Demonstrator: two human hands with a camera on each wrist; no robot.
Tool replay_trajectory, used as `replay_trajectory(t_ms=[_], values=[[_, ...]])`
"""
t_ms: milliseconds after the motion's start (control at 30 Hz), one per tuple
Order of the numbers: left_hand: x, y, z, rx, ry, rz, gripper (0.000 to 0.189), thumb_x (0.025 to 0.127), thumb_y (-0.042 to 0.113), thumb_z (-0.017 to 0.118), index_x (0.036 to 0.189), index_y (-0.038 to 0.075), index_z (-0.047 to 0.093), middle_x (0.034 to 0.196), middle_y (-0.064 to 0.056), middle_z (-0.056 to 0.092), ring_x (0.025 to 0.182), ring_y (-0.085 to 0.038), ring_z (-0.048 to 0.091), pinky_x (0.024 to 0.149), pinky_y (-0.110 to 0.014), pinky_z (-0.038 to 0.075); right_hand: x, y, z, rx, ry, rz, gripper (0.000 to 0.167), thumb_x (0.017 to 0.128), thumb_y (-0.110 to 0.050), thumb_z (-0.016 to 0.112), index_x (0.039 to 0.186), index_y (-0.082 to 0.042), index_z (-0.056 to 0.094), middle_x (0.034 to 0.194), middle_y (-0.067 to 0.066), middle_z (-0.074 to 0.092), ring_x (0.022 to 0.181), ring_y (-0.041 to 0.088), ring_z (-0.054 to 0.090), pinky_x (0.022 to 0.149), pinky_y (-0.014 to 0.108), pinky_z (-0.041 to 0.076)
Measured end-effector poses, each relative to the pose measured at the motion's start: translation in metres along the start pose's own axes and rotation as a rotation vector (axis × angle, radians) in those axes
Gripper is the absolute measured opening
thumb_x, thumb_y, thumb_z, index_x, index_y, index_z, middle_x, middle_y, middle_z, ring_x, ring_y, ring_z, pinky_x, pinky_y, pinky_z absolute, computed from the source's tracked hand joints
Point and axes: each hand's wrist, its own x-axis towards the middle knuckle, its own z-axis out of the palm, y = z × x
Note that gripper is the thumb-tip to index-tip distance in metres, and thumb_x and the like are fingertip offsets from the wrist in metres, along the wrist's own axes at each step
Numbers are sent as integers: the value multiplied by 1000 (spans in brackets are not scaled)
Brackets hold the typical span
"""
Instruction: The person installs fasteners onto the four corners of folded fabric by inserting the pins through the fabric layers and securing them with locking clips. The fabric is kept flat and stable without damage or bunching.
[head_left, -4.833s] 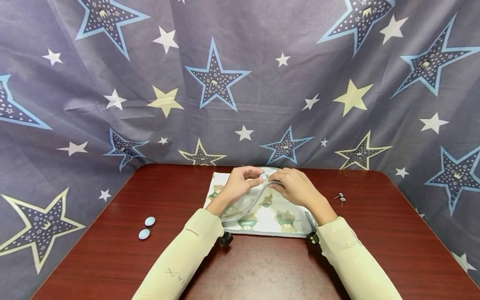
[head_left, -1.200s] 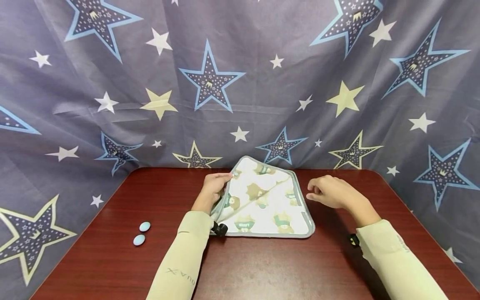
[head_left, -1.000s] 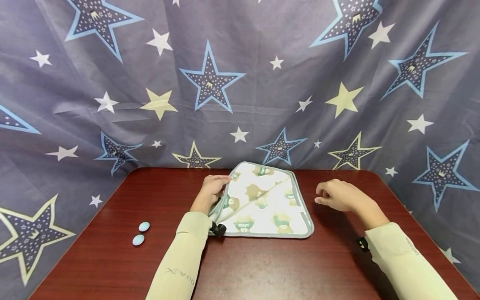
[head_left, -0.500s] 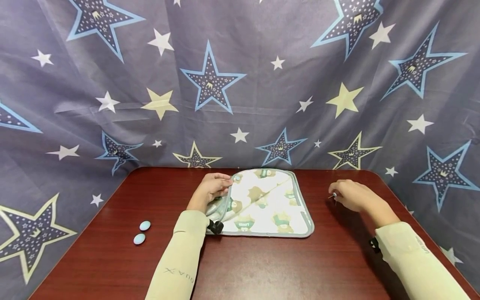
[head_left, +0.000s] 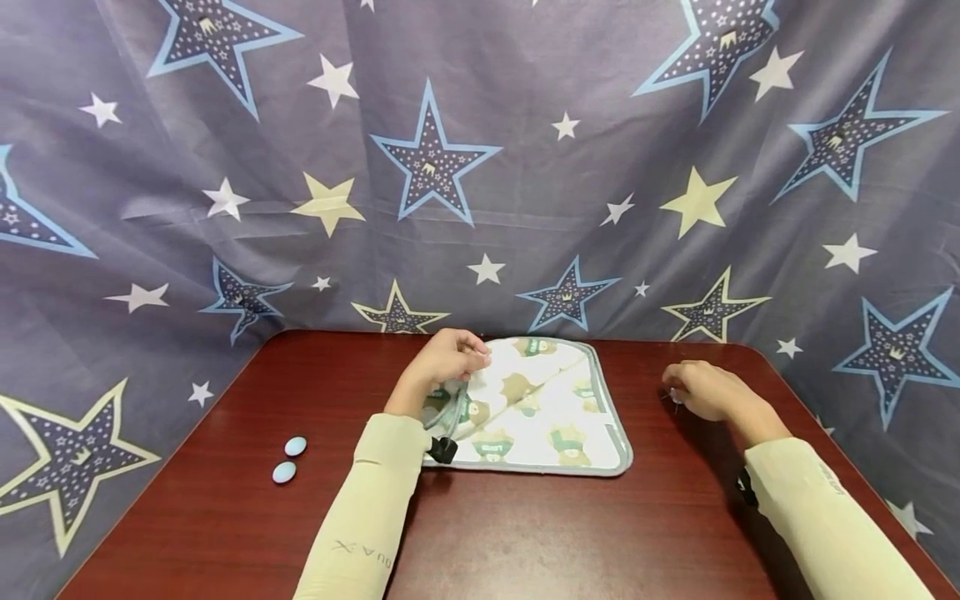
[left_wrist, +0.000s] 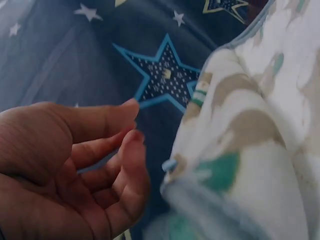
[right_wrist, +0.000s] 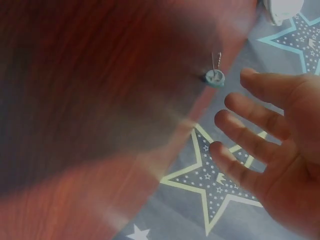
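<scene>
— Star-print curtain (head_left: 525, 225) hung behind the red-brown table (head_left: 540, 533). Head view?
— Bear-print cloth (head_left: 543, 392) lay near the far edge, left hand (head_left: 442, 364) at its corner. Pale-blue discs (head_left: 296, 446) sat left. Right hand (head_left: 703, 390) was over the pins (head_left: 676, 397).
— Left wrist?
— Fingertips (left_wrist: 127, 108) nearly met, nothing pinched.
— Right?
— Fingers (right_wrist: 245, 134) apart, pins off the tips.

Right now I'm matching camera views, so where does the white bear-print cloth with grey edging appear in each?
Head: the cloth, just below and right of centre.
Left wrist: the cloth, along the right side.
Right wrist: unclear; a white object, cut off at top right, may be its corner.
Shared landmark: the blue-grey star-print fabric backdrop.
</scene>
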Motion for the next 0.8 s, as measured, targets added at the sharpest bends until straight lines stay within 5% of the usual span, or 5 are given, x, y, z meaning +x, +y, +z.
replay_trajectory(t_ms=[233,433,600,800], values=[[-8,20,14,277,-250,151,19,89,8,75,106,2,70,84,-5,70,64,-16,62,62,-29,55,9,-5,6,-40,-75,78,11,90,-5,68,100,-10,71,95,8,69,87,28,66,73,51,54],[-13,27,30,414,-480,260,16,88,1,75,103,0,69,82,-3,69,67,-15,62,61,-26,52,14,-10,11,-55,-101,151,10,88,-4,67,93,-13,68,90,6,67,82,26,66,67,50,52],[-16,29,50,506,-571,288,17,86,3,79,100,1,70,80,-1,66,72,-10,58,65,-23,48,16,-12,15,-55,-95,163,13,85,-2,68,93,-11,70,92,8,69,83,29,67,67,53,53],[-21,27,72,625,-583,308,17,82,7,85,90,11,70,75,3,64,71,-7,58,67,-22,47,18,-16,16,-59,-81,144,9,85,-2,70,89,-11,70,90,9,69,79,28,66,67,52,54]])
